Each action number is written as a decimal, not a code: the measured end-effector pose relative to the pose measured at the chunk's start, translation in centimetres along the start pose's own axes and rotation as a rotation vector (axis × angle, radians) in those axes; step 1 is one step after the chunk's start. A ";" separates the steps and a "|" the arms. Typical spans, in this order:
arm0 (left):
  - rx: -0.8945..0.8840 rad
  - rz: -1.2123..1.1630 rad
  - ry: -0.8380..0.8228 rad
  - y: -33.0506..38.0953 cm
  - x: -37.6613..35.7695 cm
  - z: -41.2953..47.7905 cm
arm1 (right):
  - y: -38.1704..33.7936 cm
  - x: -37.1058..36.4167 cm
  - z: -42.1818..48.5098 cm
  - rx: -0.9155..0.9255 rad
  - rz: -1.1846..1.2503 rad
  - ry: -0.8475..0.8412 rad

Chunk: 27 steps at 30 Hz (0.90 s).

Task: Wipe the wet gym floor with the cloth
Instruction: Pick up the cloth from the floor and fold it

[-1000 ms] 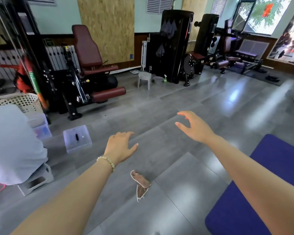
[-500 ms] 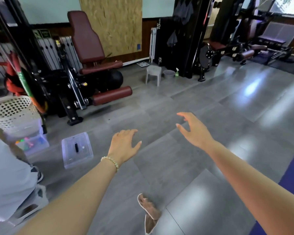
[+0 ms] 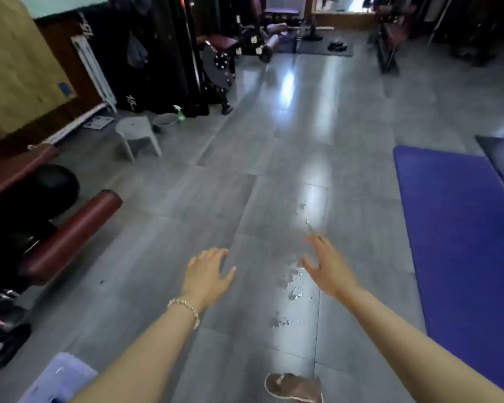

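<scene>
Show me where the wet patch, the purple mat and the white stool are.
wet patch [image 3: 296, 283]: head view, on the glistening puddles at its middle.
purple mat [image 3: 460, 228]: head view, middle of its top surface.
white stool [image 3: 136, 125]: head view, on its seat.

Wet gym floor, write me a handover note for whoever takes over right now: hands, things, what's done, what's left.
Left hand: open, empty, over the floor.
Right hand: open, empty, by the wet patches.
The wet patches run in a line between the hands and ahead, left of the purple mat.
Cloth: in neither hand; grey fabric hanging on the far black machine may be one.
Done: no wiping evident.
Left: fetch a cloth, wipe the patches.
</scene>
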<state>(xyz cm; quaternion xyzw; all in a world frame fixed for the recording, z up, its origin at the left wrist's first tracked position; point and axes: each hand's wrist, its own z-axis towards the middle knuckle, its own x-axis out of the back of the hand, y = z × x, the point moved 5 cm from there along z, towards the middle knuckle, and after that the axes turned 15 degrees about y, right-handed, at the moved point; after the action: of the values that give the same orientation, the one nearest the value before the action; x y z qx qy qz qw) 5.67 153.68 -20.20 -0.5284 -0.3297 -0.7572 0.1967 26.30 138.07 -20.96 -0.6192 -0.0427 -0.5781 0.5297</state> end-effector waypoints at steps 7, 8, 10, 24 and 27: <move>-0.216 -0.086 -0.153 3.4 -7.3 6.6 | 8.3 0.2 -1.7 -0.269 -0.069 0.162; -0.230 -0.100 -0.156 4.0 -8.4 7.1 | 9.2 0.0 -1.7 -0.284 -0.084 0.180; -0.276 -0.136 -0.182 5.3 -10.8 7.8 | 10.8 -0.6 -1.9 -0.322 -0.077 0.246; -0.813 -0.195 -0.601 13.7 -30.9 6.8 | 23.6 -11.3 -15.4 -0.952 -0.139 0.560; -0.860 -0.176 -0.721 12.7 -38.2 3.3 | 27.1 -17.3 -20.0 -1.068 -0.134 0.583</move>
<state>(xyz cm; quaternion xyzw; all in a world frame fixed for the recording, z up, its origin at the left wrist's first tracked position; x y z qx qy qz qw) 30.01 145.10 -51.33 -0.7565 -0.0809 -0.6087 -0.2252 25.23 121.86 -55.11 -0.6115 0.3608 -0.6973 0.0986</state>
